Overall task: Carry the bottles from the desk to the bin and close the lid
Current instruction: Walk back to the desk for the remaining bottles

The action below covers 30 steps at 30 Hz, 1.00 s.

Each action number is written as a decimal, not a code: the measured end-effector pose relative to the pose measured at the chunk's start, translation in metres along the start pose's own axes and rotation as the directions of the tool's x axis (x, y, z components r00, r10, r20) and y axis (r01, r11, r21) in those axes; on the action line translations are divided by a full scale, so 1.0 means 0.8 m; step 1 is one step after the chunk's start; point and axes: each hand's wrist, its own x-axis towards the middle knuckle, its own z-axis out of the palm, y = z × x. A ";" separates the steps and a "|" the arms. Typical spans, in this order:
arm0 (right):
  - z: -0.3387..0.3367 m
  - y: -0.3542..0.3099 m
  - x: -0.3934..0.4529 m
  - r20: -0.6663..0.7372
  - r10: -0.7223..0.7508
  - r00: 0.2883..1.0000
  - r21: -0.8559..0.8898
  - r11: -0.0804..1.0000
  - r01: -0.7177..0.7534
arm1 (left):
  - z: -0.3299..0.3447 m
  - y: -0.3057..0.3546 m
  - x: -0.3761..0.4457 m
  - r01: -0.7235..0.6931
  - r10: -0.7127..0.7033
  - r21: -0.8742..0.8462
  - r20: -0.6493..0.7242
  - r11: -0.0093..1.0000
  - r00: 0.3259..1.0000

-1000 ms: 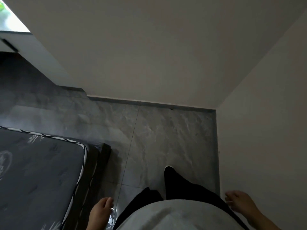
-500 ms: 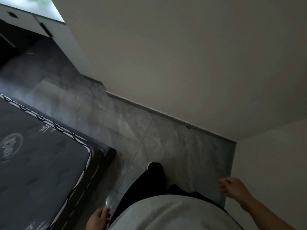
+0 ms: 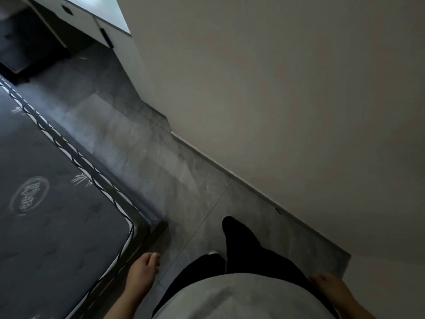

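Two walls (image 3: 276, 88) corner grey tiled floor (image 3: 142, 157) beside mattress (image 3: 46, 215).

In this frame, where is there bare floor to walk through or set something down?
A bare strip of grey tile floor runs between the mattress and the wall, up to the white desk. It is tightest at the mattress corner, beside the left hand. The right hand hangs near the wall.

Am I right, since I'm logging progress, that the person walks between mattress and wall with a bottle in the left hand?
Not quite. The head view shows the left hand empty, fingers loosely curled. The person does walk between the mattress and the wall.
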 end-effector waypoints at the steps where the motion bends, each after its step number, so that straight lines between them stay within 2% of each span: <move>1: -0.008 -0.019 0.012 0.009 -0.023 1.000 -0.021 0.999 0.024 | 0.003 0.006 0.005 0.019 -0.019 -0.003 -0.015 1.000 1.000; 7: -0.050 -0.154 0.084 0.005 -0.131 0.991 -0.032 0.991 0.131 | 0.020 0.031 0.003 0.190 -0.206 -0.142 -0.111 0.972 0.972; 10: -0.059 -0.230 0.096 0.049 -0.220 0.974 -0.124 0.967 0.224 | 0.023 0.041 -0.005 0.261 -0.297 -0.228 -0.136 0.938 0.945; 16: -0.037 -0.340 0.125 0.122 -0.279 0.953 -0.208 0.931 0.299 | 0.013 0.059 0.002 0.321 -0.408 -0.364 -0.196 0.875 0.891; 23: 0.004 -0.414 0.154 0.171 -0.215 0.961 -0.329 0.907 0.262 | -0.033 0.091 0.077 0.343 -0.463 -0.443 -0.196 0.828 0.864; 30: 0.024 -0.495 0.155 0.184 -0.229 0.956 -0.491 0.821 0.291 | -0.099 0.136 0.168 0.290 -0.417 -0.467 -0.193 0.835 0.888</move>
